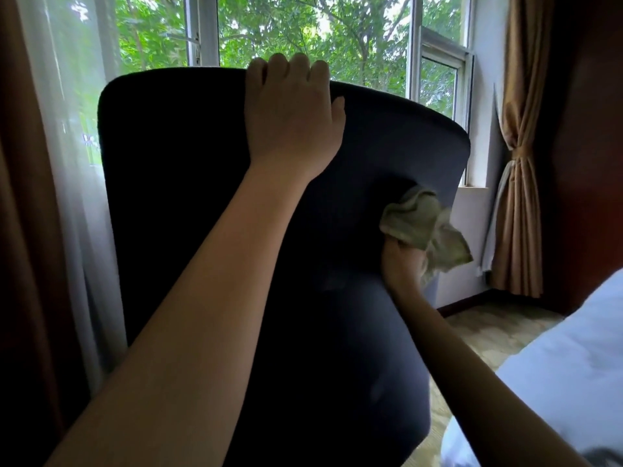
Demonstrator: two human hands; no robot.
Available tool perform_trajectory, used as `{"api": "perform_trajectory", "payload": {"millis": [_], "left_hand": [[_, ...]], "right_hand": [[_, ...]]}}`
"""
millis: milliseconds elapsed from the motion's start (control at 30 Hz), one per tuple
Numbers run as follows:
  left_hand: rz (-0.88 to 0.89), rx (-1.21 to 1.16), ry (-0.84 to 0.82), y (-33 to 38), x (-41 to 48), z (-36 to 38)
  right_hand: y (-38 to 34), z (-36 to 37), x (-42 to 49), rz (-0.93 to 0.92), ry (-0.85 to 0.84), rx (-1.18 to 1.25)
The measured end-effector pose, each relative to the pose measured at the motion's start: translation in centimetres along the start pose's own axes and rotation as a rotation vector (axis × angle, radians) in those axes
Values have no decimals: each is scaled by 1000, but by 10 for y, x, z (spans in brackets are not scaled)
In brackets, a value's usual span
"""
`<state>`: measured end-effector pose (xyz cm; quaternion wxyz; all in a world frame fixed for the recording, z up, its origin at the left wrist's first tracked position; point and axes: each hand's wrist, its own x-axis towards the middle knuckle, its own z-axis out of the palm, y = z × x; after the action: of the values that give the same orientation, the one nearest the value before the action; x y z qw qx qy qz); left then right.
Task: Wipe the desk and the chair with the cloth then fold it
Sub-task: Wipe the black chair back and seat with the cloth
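A dark blue upholstered chair [188, 183] fills the middle of the view, its back turned toward me. My left hand [290, 112] grips the top edge of the chair back, fingers curled over the far side. My right hand [401, 261] is lower, at the right side of the chair back, and holds a crumpled pale green cloth [421, 224] pressed against the fabric. Part of the cloth hangs loose past the chair's right edge. The desk is not in view.
A window [337, 38] with trees outside stands behind the chair. A sheer white curtain [67, 163] hangs at left and a tied brown curtain [519, 163] at right. White bedding [573, 365] lies at lower right, beside patterned carpet [488, 332].
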<state>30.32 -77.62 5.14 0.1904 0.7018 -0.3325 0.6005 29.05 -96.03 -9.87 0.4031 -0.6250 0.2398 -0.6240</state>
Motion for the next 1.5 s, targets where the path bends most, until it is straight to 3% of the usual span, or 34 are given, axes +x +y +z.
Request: {"api": "perform_trajectory", "payload": {"millis": [100, 200, 300, 467, 567, 767, 1000, 1100, 1233, 1367, 1433, 1500], "left_hand": [[-11, -48, 60, -12, -23, -4], [-246, -3, 210, -40, -57, -16], [-498, -39, 220, -79, -80, -27], [-531, -610, 126, -97, -88, -28], [-570, -730, 76, -95, -89, -23], [-597, -796, 102, -83, -86, -14], [-633, -847, 58, -70, -85, -15], [-658, -881, 25, -64, -85, -16], [-669, -896, 27, -58, -84, -17], [-656, -844, 59, -52, -82, -18], [-639, -825, 50, -48, -82, -21], [-639, -842, 32, -46, -83, -22]], "right_hand": [[-20, 17, -42, -313, -162, -44], [-30, 17, -49, -512, -267, -82], [-22, 13, -36, -483, -203, -60], [-14, 15, -23, -429, -164, -76], [-7, 10, -5, -368, -86, -20], [24, -2, 37, 127, 22, 162], [23, 9, 18, 86, -84, 115], [5, 16, -1, 69, -4, 81], [-31, 24, -57, -179, -98, 101], [-42, 38, -114, -876, -166, -341], [-44, 42, -132, -1106, -240, -357], [-38, 41, -132, -1223, -344, -261]]}}
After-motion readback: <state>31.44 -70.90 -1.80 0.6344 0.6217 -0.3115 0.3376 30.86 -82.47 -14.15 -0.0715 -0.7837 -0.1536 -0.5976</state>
